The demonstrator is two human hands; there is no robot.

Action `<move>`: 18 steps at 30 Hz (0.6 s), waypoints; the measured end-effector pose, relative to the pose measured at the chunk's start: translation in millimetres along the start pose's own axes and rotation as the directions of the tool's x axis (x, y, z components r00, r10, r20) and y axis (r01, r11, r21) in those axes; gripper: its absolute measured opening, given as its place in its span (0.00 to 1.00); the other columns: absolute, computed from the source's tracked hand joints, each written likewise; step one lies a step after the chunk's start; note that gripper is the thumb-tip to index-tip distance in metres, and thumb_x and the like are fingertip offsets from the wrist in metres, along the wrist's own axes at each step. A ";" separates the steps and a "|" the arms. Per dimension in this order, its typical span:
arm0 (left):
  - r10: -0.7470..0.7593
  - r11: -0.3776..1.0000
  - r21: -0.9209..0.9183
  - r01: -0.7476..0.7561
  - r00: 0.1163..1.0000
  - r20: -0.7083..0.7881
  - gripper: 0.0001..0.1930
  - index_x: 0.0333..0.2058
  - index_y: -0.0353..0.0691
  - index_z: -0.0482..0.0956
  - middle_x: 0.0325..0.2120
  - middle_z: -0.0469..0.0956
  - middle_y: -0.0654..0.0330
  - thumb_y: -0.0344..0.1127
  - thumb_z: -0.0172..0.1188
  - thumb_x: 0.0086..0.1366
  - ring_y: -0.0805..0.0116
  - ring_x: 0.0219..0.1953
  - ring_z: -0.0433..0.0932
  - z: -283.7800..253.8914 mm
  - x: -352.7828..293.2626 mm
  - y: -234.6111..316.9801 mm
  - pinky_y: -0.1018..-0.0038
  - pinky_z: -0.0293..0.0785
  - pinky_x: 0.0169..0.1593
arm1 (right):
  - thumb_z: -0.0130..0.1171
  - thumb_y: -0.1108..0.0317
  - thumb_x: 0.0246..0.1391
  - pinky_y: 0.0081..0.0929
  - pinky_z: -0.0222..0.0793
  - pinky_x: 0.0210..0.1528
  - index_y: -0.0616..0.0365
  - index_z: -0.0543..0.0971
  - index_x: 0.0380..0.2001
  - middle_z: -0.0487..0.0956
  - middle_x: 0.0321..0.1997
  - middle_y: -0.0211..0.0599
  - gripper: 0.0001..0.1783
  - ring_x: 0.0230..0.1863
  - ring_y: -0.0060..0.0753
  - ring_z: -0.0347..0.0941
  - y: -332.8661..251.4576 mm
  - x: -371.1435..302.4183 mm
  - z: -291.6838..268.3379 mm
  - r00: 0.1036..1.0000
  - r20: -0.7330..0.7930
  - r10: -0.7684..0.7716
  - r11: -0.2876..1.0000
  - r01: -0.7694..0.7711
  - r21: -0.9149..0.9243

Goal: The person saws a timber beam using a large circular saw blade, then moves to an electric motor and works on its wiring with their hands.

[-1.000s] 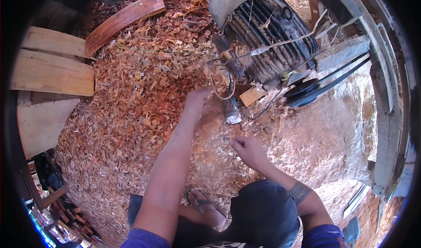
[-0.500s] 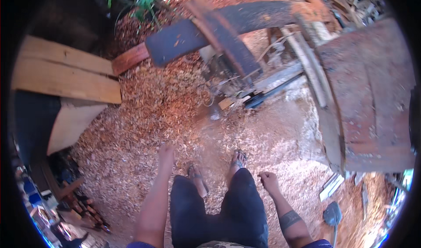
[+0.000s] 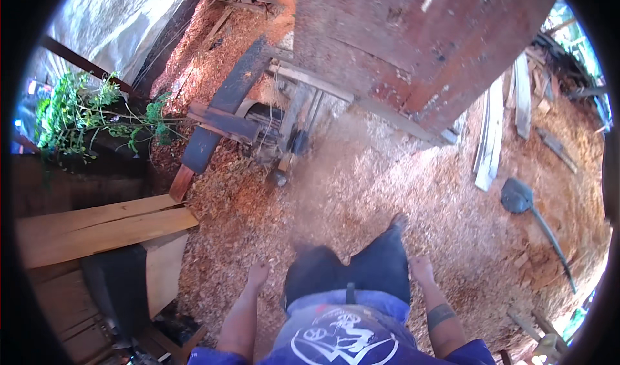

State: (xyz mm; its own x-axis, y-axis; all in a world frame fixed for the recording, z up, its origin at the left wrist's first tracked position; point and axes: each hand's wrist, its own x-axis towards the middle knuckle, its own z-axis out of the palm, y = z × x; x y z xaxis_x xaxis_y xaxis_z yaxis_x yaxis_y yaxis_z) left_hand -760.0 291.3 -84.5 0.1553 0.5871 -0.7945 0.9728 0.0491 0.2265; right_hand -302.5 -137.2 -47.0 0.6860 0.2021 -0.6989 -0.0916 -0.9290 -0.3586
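We note both grips released and empty, left hand (image 3: 258, 275) and right hand (image 3: 421, 268) hanging over sawdust floor (image 3: 361, 190), shovel (image 3: 526, 203) well right.

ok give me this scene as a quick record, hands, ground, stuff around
left hand: empty, hanging at the side, touching nothing
right hand: empty, hanging at the side
ground: reddish wood shavings
ahead: dark belt-driven machine under a large reddish wooden slab
left: pale stacked wooden planks
right: dark long-handled shovel lying on the shavings
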 end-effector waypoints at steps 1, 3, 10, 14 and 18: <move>0.031 0.999 0.016 -0.030 0.999 -0.026 0.21 0.36 0.36 0.84 0.33 0.83 0.43 0.50 0.60 0.59 0.46 0.40 0.83 -2.2 -2.2 31.7 0.56 0.76 0.46 | 0.56 0.57 0.61 0.29 0.70 0.22 0.63 0.83 0.32 0.78 0.20 0.34 0.18 0.20 0.27 0.75 26.5 8.9 -13.4 0.998 -0.054 0.028 0.996 -0.023 0.090; 0.063 0.997 0.045 -0.058 0.989 -0.132 0.19 0.37 0.36 0.84 0.32 0.83 0.43 0.48 0.60 0.59 0.47 0.39 0.83 -16.7 -10.5 68.2 0.57 0.77 0.45 | 0.56 0.58 0.62 0.28 0.68 0.20 0.63 0.83 0.31 0.76 0.18 0.33 0.17 0.18 0.25 0.73 2.8 5.0 -52.7 0.992 0.025 0.121 0.968 -0.123 0.220; 0.093 0.950 0.301 -0.084 0.996 -0.015 0.17 0.39 0.39 0.85 0.35 0.84 0.46 0.45 0.58 0.58 0.51 0.41 0.84 87.4 -22.7 294.0 0.59 0.78 0.46 | 0.57 0.58 0.62 0.27 0.62 0.18 0.63 0.82 0.24 0.73 0.15 0.30 0.19 0.15 0.23 0.67 139.7 70.2 -228.4 0.973 -0.090 0.213 0.896 -0.158 0.415; 0.350 0.895 0.275 -0.352 0.935 0.057 0.17 0.43 0.44 0.85 0.37 0.85 0.52 0.45 0.54 0.62 0.55 0.42 0.84 186.8 -51.8 505.6 0.61 0.78 0.45 | 0.56 0.59 0.62 0.25 0.61 0.20 0.63 0.81 0.22 0.72 0.14 0.29 0.20 0.15 0.22 0.66 182.5 117.6 -374.2 0.933 -0.281 0.225 0.853 -0.049 0.520; 0.544 0.818 0.033 -0.574 0.791 0.280 0.17 0.40 0.38 0.84 0.33 0.84 0.49 0.44 0.55 0.63 0.55 0.38 0.83 263.1 -154.7 774.9 0.62 0.77 0.42 | 0.55 0.60 0.61 0.27 0.59 0.22 0.63 0.78 0.18 0.71 0.14 0.29 0.21 0.18 0.21 0.66 181.2 168.1 -525.4 0.885 -0.343 0.315 0.772 -0.029 0.635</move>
State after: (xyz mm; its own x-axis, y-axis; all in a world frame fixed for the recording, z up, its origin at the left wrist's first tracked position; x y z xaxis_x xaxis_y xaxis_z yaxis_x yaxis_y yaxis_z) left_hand 15.1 26.0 65.6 0.7005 0.2651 -0.6626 0.7120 -0.3236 0.6232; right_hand 175.4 -434.4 95.6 0.8258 -0.2200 -0.5192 -0.5486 -0.5264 -0.6496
